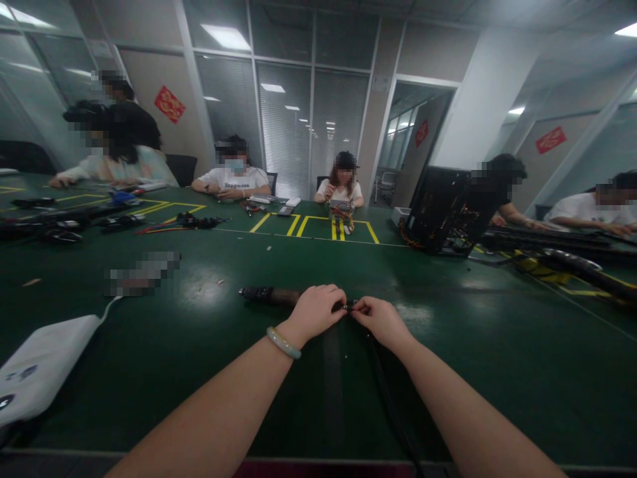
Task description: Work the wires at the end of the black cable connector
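Green bench (209,345): my L hand (318,311) closed round dark cylinder (269,295), R hand (381,318) pinching small connector (350,305) at its end; best hold both grips close, steady.

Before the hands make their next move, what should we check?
1. Grip: left hand and right hand both pinch the small dark part. Ok.
2. Part's state: the fingers cover most of it. Cannot tell.
3. Dark cylinder lies flat on the green table, one end under the left hand. Ok.
4. Black cable free of tangles: it is dim beside the right forearm. Cannot tell.
5. White pouch lies well apart from the hands. Ok.
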